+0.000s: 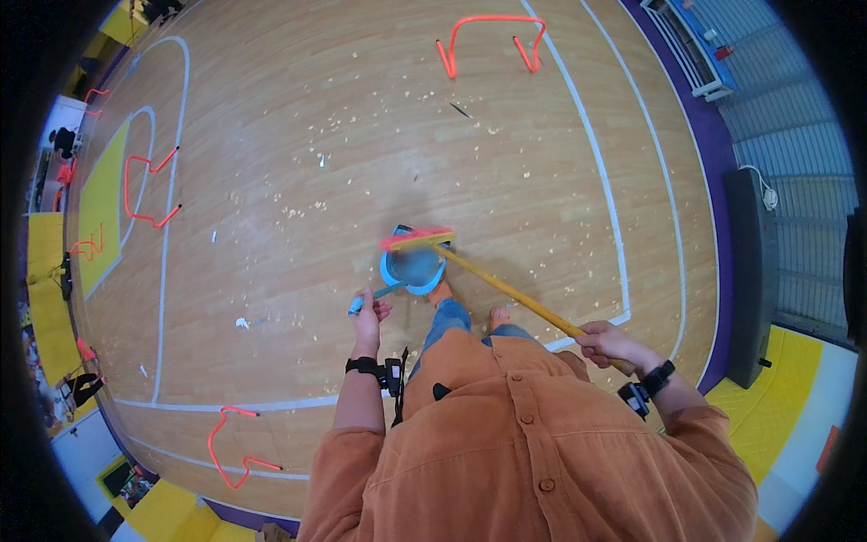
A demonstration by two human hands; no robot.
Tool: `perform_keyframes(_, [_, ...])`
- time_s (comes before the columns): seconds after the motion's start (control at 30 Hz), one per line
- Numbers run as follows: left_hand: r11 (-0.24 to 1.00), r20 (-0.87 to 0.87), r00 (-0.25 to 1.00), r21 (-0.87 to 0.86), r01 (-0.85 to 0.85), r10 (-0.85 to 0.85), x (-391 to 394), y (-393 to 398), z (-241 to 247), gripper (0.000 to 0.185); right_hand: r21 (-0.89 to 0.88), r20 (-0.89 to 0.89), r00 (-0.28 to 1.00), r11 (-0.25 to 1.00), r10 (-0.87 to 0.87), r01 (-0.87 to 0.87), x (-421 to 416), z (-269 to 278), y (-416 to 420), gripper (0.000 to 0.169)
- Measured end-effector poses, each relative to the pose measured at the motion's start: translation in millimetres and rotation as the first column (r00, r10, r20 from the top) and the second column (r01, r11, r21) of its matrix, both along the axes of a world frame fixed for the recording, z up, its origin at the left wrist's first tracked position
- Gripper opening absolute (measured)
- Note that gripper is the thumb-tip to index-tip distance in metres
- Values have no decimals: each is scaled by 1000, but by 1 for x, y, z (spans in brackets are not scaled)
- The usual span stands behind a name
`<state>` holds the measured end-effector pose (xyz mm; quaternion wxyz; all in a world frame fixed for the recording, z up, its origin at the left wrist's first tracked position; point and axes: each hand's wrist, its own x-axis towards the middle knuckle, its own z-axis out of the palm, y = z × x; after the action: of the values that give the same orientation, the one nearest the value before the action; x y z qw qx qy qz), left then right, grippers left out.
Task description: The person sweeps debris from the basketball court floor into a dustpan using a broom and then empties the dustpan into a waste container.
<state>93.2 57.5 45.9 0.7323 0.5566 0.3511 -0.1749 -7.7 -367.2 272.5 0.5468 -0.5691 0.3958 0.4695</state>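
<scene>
My left hand grips the blue handle of a long-handled dustpan, whose blue pan rests on the wood-look floor just ahead of my feet. In my right hand is the yellow stick of a broom. The broom's yellow head with pink bristles lies across the front of the dustpan. What the pan holds is blurred. Pale crumb-like scraps are scattered over the floor ahead and to both sides.
Orange low hurdles stand ahead, at left and at lower left. White scraps and a dark strip lie on the floor. A long dark-grey case lines the right wall. People are at the far left edge.
</scene>
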Motion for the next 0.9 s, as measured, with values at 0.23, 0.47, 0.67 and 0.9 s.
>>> perform_keyframes(0.23, [997,3,997,-31,-74,74,4,19,5,27,-147,151,969,974,197,-175,26,22,32,15])
perform_keyframes(0.47, [984,32,985,-44,-170,171,-2,21,8,29,-332,280,915,924,290,-191,72,-4,39,19])
perform_keyframes(0.67, [928,3,928,-28,-371,372,-10,22,10,30,-354,424,830,910,362,-216,132,-48,21,17])
perform_keyframes(0.9, [874,7,874,-18,-486,486,-17,16,19,32,-527,559,476,735,678,-427,225,-94,28,22])
